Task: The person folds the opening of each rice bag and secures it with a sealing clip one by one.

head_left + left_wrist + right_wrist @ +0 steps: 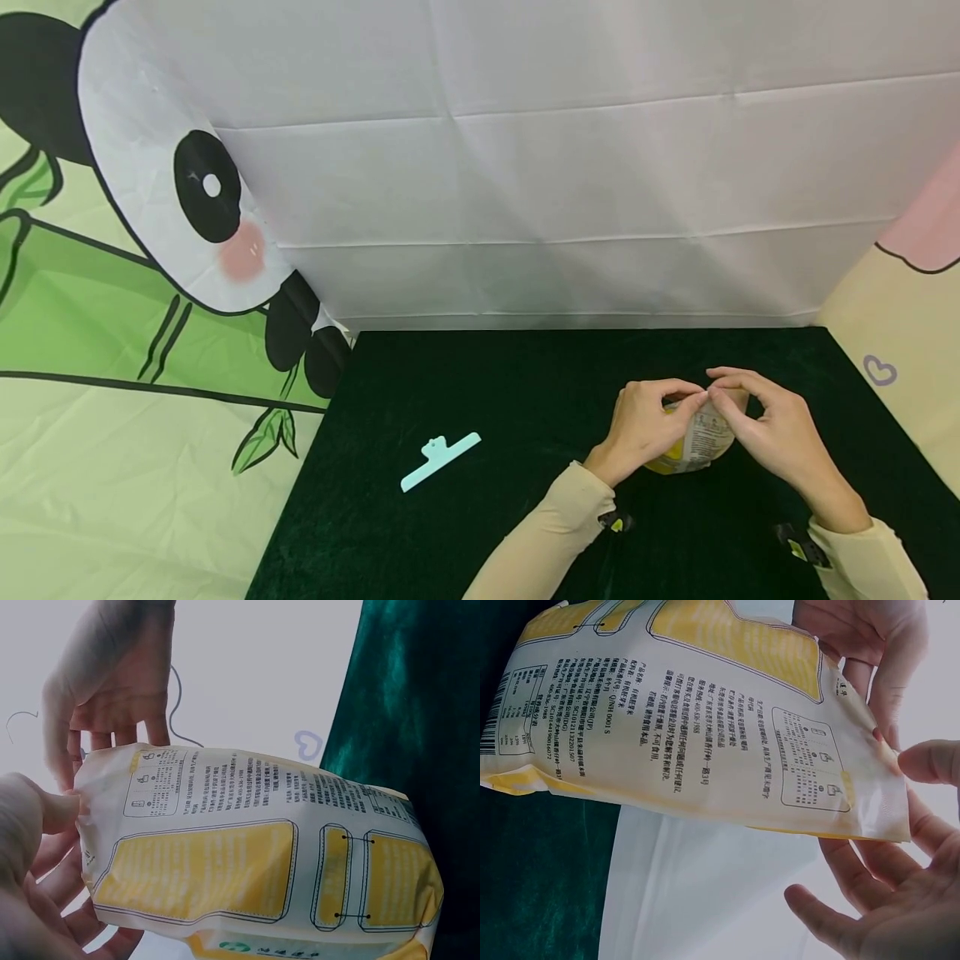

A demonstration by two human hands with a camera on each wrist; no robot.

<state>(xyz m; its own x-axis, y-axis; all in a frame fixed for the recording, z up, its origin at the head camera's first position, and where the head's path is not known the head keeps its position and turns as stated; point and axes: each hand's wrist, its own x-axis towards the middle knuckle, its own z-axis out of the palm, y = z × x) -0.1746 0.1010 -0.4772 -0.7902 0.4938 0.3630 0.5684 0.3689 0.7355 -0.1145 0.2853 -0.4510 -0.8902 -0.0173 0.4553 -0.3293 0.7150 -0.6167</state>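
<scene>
A yellow-and-white printed food bag (702,437) stands on the dark green cloth, its top edge between both hands. My left hand (645,425) pinches that edge on one side, while the right hand (776,429) pinches it close by; the fingertips nearly meet. In the left wrist view the bag (202,862) shows yellow panels and small print, with the left thumb and fingers at its top end. From the right wrist, the bag's (727,750) printed side is seen, and the right thumb and fingers lie on either side of its end.
A light blue sealing clip (440,461) lies on the dark green tablecloth (525,392), well left of the hands. Behind the table hangs a white cloth (525,183) with a panda print at the left. Cream cloth borders the table's right edge.
</scene>
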